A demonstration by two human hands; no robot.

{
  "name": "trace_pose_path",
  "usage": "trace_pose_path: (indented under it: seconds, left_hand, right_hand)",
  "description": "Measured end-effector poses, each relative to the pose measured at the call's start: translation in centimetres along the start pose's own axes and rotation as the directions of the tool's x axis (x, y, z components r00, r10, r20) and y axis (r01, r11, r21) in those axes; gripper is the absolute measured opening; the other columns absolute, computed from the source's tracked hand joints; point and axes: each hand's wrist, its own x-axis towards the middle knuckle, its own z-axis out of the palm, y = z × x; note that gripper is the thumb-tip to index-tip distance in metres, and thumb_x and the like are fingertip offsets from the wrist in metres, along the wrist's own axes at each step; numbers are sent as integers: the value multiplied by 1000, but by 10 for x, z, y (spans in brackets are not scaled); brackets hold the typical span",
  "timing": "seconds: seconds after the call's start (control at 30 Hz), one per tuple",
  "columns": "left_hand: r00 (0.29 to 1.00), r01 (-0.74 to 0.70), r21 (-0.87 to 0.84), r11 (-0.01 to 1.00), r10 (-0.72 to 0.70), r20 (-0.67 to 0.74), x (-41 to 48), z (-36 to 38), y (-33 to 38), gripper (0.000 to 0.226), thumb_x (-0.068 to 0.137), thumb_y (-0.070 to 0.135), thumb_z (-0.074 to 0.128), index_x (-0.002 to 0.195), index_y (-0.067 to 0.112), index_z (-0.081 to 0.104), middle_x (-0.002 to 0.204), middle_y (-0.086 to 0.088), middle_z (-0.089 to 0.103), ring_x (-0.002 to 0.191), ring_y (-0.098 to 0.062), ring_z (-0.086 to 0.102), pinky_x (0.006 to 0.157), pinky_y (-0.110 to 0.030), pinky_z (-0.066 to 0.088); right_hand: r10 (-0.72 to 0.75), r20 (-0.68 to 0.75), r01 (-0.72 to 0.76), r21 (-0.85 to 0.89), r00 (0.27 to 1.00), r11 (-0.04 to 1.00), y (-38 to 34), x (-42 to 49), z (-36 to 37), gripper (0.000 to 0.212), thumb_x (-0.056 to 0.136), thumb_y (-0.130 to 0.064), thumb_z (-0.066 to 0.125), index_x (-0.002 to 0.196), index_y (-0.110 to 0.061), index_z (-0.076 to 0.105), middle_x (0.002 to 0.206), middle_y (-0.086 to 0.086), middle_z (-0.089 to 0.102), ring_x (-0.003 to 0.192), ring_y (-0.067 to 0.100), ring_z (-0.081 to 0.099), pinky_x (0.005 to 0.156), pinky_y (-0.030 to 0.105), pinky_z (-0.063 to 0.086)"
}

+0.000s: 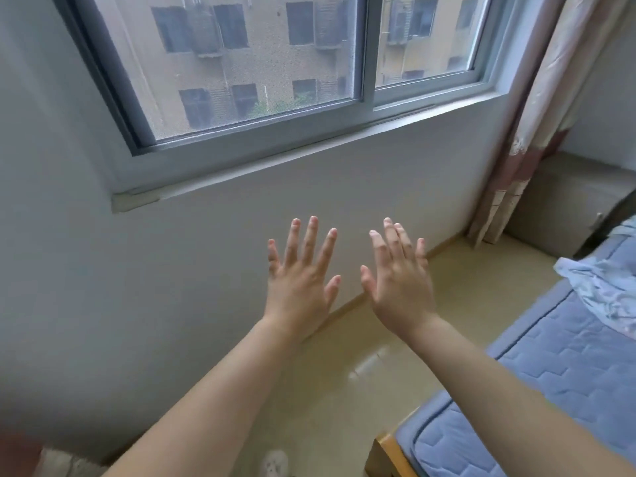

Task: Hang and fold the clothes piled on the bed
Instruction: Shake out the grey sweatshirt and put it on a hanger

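Clothes (605,287) are seen only as a crumpled pale blue-and-white heap at the right edge of the frame, lying on the bed (564,366), whose blue quilted mattress fills the lower right corner. A wooden bed-frame corner (385,452) is visible below the mattress edge at the bottom of the frame. How much more of the pile lies beyond the right edge cannot be told.

A sliding window (261,74) with a grey frame takes up the upper part of the frame, and a beige building with dark windows is seen through it. A white wall (103,270) runs beneath the sill across the left and centre. A pink-and-cream curtain (530,132) hangs in the upper right, and a grey padded box-like piece (557,201) stands just beside its lower end, near the head of the bed. Yellowish floor (395,356) is seen between wall and bed, with a slipper-like shape (275,464) blurred at the bottom edge.

Both bare arms are stretched forward in the centre of the frame. The left hand (299,280) is held with fingers spread and straight, nothing being held. The right hand (401,280) is likewise flat with fingers extended, so neither grip has hold of anything. The two hands are near each other but apart, in front of the wall. The clothes lie well apart from both, off to the right of the right hand, with bare floor and mattress edge between.
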Motion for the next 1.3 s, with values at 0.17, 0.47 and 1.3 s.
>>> trace_pose_path:
  seconds: [0.17,0.47,1.3]
  left_hand:
    - [990,-140,-53,989,141,6,147,53,-12,72,97,48,35,151,31,-10,159,-1,-16,145,-24,-19,114,-51,-9]
    - [877,-475,-148,868,481,6,396,120,41,71,98,49,33,151,30,-11,159,-1,-16,146,-25,-18,116,-51,-3]
    - [472,-791,-443,422,882,-4,770,337,550,71,96,44,41,153,24,3,161,-6,-4,147,-30,-6,115,-53,9]
  right_hand:
    - [108,-63,-114,-101,992,988,56,100,63,57,89,-37,35,136,-5,46,146,20,40,135,35,39,106,59,28]
    - [442,-140,-463,-260,886,847,186,234,108,58,88,-36,34,132,-2,51,143,22,44,132,37,43,103,59,33]
    - [829,-311,-865,-358,465,351,767,300,151,49,84,-24,56,128,-1,52,140,24,45,126,41,47,99,56,38]
